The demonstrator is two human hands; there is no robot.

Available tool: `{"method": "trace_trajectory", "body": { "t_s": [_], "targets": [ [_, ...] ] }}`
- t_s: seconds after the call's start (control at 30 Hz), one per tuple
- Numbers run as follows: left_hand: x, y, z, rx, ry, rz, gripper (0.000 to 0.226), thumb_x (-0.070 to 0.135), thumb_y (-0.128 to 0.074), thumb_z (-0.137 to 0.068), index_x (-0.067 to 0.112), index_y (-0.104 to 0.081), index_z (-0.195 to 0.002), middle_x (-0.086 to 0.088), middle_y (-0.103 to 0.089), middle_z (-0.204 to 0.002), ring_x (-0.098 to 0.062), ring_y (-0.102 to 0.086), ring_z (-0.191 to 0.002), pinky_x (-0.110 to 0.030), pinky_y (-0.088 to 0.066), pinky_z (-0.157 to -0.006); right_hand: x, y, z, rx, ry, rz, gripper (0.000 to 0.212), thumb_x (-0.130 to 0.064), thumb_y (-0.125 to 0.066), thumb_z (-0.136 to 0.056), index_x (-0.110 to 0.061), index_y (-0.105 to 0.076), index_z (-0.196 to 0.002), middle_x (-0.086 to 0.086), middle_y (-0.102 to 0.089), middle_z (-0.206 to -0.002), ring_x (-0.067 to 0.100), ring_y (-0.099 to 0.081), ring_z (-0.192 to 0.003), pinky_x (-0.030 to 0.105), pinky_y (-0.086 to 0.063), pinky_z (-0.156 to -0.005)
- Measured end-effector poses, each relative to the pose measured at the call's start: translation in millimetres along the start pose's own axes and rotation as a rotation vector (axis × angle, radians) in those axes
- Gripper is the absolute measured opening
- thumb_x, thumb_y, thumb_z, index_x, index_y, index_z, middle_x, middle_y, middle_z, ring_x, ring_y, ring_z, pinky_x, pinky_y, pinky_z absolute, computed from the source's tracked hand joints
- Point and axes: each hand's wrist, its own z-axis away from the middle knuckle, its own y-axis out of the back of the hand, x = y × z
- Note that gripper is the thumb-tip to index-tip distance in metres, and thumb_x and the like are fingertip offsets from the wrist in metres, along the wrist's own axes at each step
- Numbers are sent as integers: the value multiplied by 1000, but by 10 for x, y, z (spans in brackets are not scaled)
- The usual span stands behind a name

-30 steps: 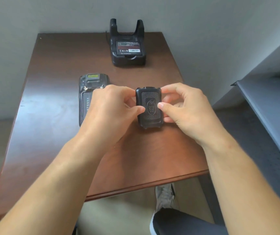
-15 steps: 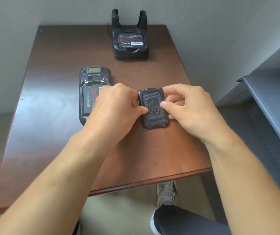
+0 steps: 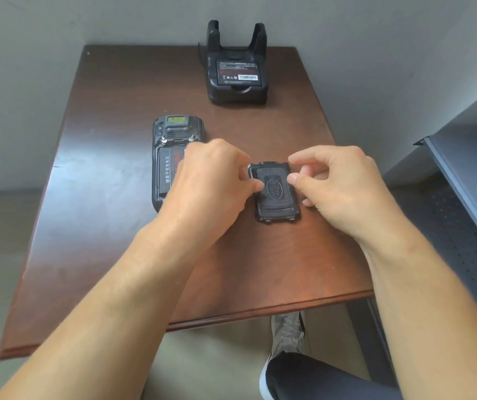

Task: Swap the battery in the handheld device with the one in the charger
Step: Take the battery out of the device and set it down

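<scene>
A black textured battery cover [image 3: 276, 194] lies flat on the brown table [image 3: 110, 220], right of the handheld device. My left hand [image 3: 208, 180] pinches its left edge and my right hand [image 3: 338, 186] pinches its right edge. The handheld device [image 3: 171, 145] lies face down with its back open, and a battery [image 3: 168, 174] with a label shows inside, partly hidden by my left hand. At the table's far edge stands the black charger [image 3: 237, 90], holding a second battery [image 3: 238, 72] with a printed label facing up.
A grey wall runs behind and right of the table. A dark grey metal shelf [image 3: 468, 197] juts in at the right. Below the table's near edge are my knee and a shoe [image 3: 287, 330].
Both hands have lowered the battery cover and shifted it slightly right, until it rests flat on the table. The device and charger have stayed put.
</scene>
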Motion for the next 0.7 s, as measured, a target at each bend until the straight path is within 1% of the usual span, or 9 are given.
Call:
{"method": "trace_trajectory", "body": {
  "t_s": [0.1, 0.17, 0.23, 0.33, 0.43, 0.5, 0.53, 0.63, 0.7],
  "targets": [
    [-96, 352, -10, 182, -4, 69, 20, 31, -80, -83, 14, -80, -93, 5, -75, -73, -18, -72, -62, -27, -55, -82, -124, 103, -8, 98, 55, -34, 22, -32, -77, -88, -30, -78, -110, -11, -71, -79, 9, -68, -82, 25, -52, -84],
    [-232, 596, 10, 233, 17, 106, 23, 29, -81, -82, 23, -81, -104, 13, -72, -74, -6, -68, -51, -19, -52, -78, -243, 104, -14, 136, 108, -73, 21, -33, -78, -87, -30, -78, -108, -11, -72, -78, 8, -67, -79, 21, -49, -79],
    [-399, 709, 30, 242, 18, 92, 27, 27, -82, -82, 26, -79, -108, 15, -71, -76, -1, -64, -51, -18, -48, -78, -355, 34, -22, 126, 151, -99, 21, -33, -79, -85, -31, -77, -107, -11, -73, -77, 6, -66, -76, 16, -48, -75],
    [-622, 758, 75, 280, 8, 51, 32, 27, -81, -82, 29, -77, -114, 19, -71, -84, 1, -66, -68, -19, -46, -81, -514, -133, -52, 61, 221, -85, 24, -35, -82, -83, -32, -77, -106, -13, -74, -79, 5, -66, -75, 16, -50, -74],
    [-803, 790, 105, 282, -36, 50, 42, 30, -84, -79, 31, -73, -120, 17, -73, -101, 5, -67, -75, -24, -49, -83, -658, -273, -76, -23, 279, -63, 26, -35, -84, -81, -32, -77, -106, -13, -74, -79, 4, -64, -72, 8, -45, -70],
    [-916, 817, 111, 234, -83, 43, 52, 32, -86, -78, 29, -71, -127, 13, -72, -119, 4, -66, -88, -28, -53, -88, -735, -371, -84, -81, 317, -49, 32, -35, -86, -78, -32, -76, -109, -13, -74, -83, 5, -66, -74, 12, -50, -74],
    [-960, 823, 110, 201, -103, 27, 56, 33, -86, -77, 28, -69, -131, 10, -69, -130, -1, -66, -99, -29, -52, -95, -753, -413, -92, -108, 335, -40, 37, -35, -87, -77, -31, -76, -111, -13, -73, -86, 5, -67, -76, 18, -52, -78],
    [-1050, 797, 107, 75, -124, -15, 68, 43, -83, -73, 24, -66, -136, 6, -58, -147, -4, -57, -128, -18, -35, -111, -745, -512, -122, -202, 381, -4, 50, -35, -90, -73, -28, -74, -120, -14, -71, -102, 4, -69, -88, 22, -55, -83],
    [-1104, 755, 99, -3, -161, -19, 71, 44, -83, -72, 19, -65, -136, 4, -56, -148, -7, -52, -136, -10, -28, -110, -711, -545, -148, -280, 383, -19, 58, -33, -91, -72, -28, -72, -127, -16, -67, -115, 4, -68, -99, 21, -58, -82]
  ]
}}
